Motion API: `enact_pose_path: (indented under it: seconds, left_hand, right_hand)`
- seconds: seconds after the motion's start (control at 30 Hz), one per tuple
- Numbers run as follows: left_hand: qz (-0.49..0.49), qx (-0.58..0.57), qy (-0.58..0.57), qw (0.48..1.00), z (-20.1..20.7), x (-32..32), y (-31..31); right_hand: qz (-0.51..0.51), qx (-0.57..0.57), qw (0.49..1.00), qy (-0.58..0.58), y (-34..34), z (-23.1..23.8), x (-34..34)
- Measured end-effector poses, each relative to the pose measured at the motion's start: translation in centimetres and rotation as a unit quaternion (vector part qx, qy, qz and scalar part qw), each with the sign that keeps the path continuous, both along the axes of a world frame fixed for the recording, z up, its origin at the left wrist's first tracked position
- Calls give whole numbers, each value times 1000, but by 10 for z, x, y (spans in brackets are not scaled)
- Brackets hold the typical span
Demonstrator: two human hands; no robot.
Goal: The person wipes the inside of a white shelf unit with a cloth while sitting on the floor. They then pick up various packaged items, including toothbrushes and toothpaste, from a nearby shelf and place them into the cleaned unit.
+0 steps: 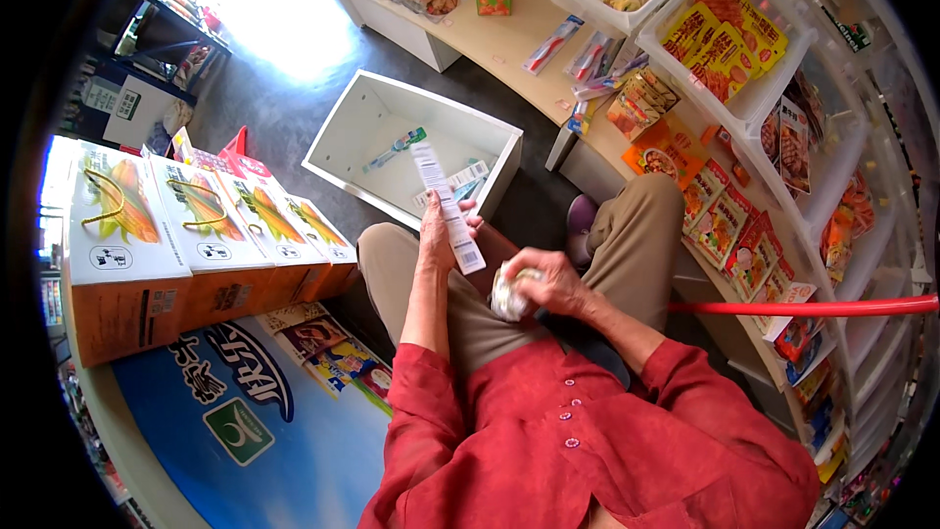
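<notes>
My left hand is closed around a long, narrow toothbrush pack, its white back with printed barcodes facing up. In my right hand, over my lap, is a bunched-up whitish cloth with darker patches, apart from the pack. Just beyond my left hand a white drawer box rests on the floor. Inside it lie a toothbrush pack with a green top and more packs, partly hidden behind the held one.
Corn gift boxes with rope handles line the left, on a blue printed surface. On the right, a wooden shelf carries toothbrush packs and snack bags. White bins rise above it. A red pole juts in from the right.
</notes>
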State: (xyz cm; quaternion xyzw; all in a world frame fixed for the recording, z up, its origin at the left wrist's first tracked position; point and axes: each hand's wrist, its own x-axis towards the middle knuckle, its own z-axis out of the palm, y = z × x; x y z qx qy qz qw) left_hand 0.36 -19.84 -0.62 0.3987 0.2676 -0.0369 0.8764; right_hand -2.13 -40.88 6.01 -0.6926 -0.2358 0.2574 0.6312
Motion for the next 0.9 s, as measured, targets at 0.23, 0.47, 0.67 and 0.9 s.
enact_pose_path:
  seconds: [0.23,0.47,0.67,0.9]
  left_hand:
    - [-158,17,32,987,37,-36,-34]
    - [-179,70,41,981,62,-45,-41]
    - [-288,75,43,954,60,-56,-45]
    - [-226,-15,10,974,60,-63,-49]
  right_hand:
    - [-196,-21,969,-148,19,39,63]
    - [-103,-68,930,-348,31,5,30]
    - [-147,-155,834,-508,19,-14,65]
    - [-409,6,912,-21,-16,-30,127]
